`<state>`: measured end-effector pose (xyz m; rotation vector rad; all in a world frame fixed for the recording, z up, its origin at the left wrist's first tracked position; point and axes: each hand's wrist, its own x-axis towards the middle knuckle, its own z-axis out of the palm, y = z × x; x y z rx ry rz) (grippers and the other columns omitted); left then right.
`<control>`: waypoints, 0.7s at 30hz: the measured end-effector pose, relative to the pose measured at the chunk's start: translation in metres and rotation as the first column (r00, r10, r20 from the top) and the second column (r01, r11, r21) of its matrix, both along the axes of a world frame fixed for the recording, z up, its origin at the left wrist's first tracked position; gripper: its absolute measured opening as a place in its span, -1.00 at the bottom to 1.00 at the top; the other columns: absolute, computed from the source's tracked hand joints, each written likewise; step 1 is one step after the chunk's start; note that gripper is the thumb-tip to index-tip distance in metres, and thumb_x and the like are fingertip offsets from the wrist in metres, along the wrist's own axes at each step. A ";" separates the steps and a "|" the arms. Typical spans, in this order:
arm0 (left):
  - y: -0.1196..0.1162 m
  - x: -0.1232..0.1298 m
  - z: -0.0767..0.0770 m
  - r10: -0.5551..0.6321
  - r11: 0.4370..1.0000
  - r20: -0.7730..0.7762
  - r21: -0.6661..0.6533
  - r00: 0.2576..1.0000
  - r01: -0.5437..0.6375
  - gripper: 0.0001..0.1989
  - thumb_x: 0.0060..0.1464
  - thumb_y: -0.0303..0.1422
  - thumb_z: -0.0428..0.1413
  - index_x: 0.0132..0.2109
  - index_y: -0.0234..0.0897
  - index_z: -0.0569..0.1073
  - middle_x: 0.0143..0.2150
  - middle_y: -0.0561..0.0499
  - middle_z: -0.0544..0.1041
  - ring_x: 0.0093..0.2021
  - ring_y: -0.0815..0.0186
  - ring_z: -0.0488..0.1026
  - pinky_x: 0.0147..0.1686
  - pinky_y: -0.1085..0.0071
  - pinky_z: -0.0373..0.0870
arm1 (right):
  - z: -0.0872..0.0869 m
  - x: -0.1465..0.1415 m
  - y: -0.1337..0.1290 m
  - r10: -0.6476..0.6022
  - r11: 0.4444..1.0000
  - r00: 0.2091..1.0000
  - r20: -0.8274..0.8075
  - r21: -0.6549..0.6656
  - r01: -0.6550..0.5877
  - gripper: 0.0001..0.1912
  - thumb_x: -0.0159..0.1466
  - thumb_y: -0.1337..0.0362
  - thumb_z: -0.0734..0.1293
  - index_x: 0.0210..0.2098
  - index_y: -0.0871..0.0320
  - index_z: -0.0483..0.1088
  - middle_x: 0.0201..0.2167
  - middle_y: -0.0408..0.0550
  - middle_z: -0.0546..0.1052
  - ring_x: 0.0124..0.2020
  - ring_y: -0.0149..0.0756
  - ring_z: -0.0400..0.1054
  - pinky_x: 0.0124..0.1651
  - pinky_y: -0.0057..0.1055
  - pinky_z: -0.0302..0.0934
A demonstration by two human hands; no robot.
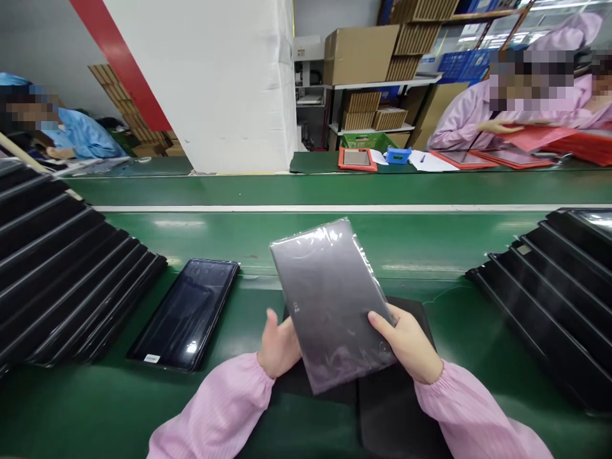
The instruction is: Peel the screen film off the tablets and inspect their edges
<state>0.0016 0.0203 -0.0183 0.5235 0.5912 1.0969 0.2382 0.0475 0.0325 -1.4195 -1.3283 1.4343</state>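
- Pinching film-wrapped tablet (337, 306) by right edge: right hand (411, 341).
- Left hand (281, 347) slack at its left edge, thumb clear.
- Probably stiff, fragile, slick film; take opposite edges.
- Held above black cover (396, 414) on counter (468, 350).

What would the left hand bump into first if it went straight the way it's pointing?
Probably the held tablet: the left hand has its fingers hidden behind the left edge. They may even be touching it; depth there is unclear.
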 end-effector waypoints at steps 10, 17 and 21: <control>0.004 0.008 -0.023 -0.001 0.996 -0.326 0.084 0.945 0.030 -0.39 -0.23 -0.28 0.44 -0.01 -0.28 0.44 0.07 -0.17 0.58 0.13 -0.01 0.48 0.18 0.04 0.33 | -0.021 0.012 0.031 -0.381 0.748 0.901 0.208 0.643 0.168 -0.80 0.20 0.11 0.42 -0.40 0.11 0.57 -0.32 -0.03 0.62 -0.33 -0.23 0.51 -0.27 -0.35 0.43; 0.001 0.010 -0.015 -0.014 0.983 -0.413 0.161 0.911 0.088 -0.39 -0.14 -0.26 0.39 0.06 -0.30 0.41 0.13 -0.22 0.54 0.17 -0.03 0.45 0.20 0.03 0.33 | 0.000 -0.011 0.012 -0.349 0.535 0.839 0.418 0.824 -0.188 -0.90 0.25 0.35 0.42 -0.40 0.11 0.49 -0.47 -0.14 0.52 -0.39 -0.32 0.36 -0.28 -0.33 0.26; 0.000 0.012 -0.016 -0.020 0.976 -0.391 0.190 0.920 0.102 -0.48 -0.10 -0.25 0.37 0.00 -0.31 0.45 0.03 -0.18 0.60 0.08 0.00 0.51 0.13 0.08 0.40 | 0.016 -0.055 -0.015 -0.046 0.488 0.906 0.421 0.800 -0.347 -0.88 0.29 0.44 0.36 -0.36 0.13 0.48 -0.46 -0.11 0.52 -0.39 -0.34 0.34 -0.33 -0.40 0.25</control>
